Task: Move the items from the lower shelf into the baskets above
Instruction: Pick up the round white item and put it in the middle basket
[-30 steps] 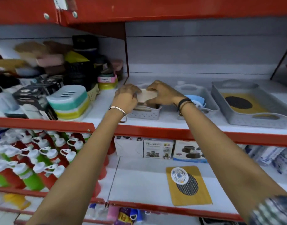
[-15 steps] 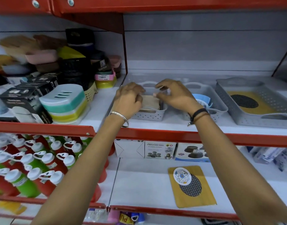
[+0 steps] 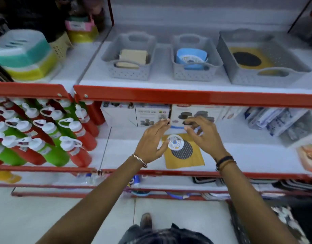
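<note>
On the lower shelf [image 3: 239,155] lies a yellow card with a black mesh disc [image 3: 184,154], and a small white round strainer [image 3: 175,141] rests on its top left corner. My left hand [image 3: 152,138] hovers just left of the strainer and my right hand [image 3: 202,136] just right of it, both with fingers spread and holding nothing. Above stand three grey baskets: the left basket [image 3: 128,73] holds beige pieces, the middle basket [image 3: 194,74] holds a blue packet, and the large right basket [image 3: 248,76] holds a yellow card with a black disc.
Red and green bottles [image 3: 46,134] fill the lower shelf at left. White product boxes [image 3: 151,117] stand behind my hands, and plastic-wrapped packs [image 3: 275,120] lie at right. Stacked soap dishes [image 3: 23,53] sit left of the baskets. A red shelf edge [image 3: 187,97] divides the levels.
Both hands left the beige pieces in the left basket and dropped to the lower shelf, on either side of the white strainer. The view tilted downward.
</note>
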